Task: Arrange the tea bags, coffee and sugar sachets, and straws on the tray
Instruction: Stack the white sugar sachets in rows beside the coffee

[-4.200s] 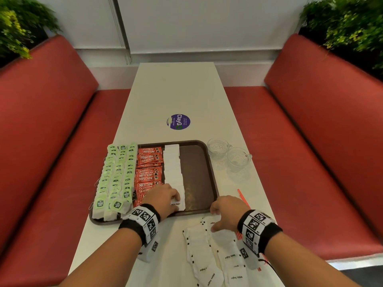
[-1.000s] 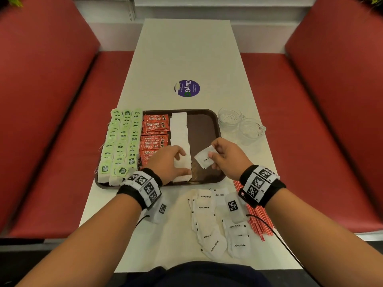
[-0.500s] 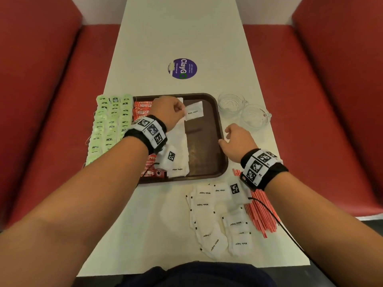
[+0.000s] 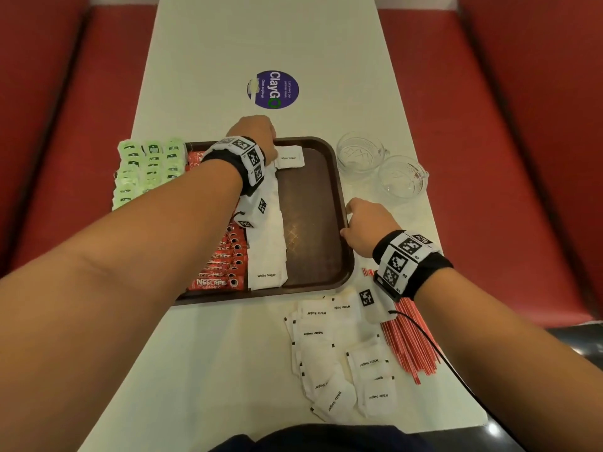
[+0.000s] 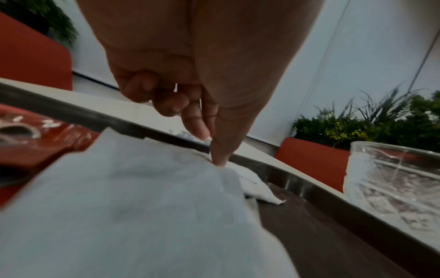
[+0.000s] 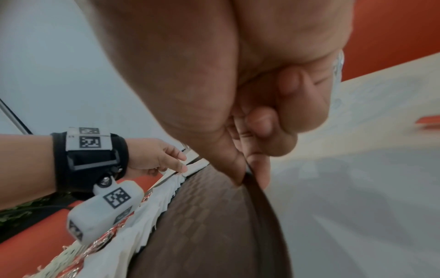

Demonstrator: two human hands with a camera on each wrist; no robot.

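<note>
Sugar sachet (image 4: 289, 157) now handed across, pinched in left fingers (image 5: 218, 150) at tray's (image 4: 342, 197) far end; right fingers (image 6: 260, 169) gripping the rim, second column starting.

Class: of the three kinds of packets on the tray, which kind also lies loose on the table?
The white sugar sachets: a loose pile lies on the table before the tray. Green tea bags and red coffee sachets appear only on the tray.

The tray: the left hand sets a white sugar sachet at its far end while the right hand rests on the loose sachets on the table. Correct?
Not quite. The right hand pinches the tray by its right rim, as the right wrist view shows. The left hand does set a white sugar sachet at the far end.
</note>
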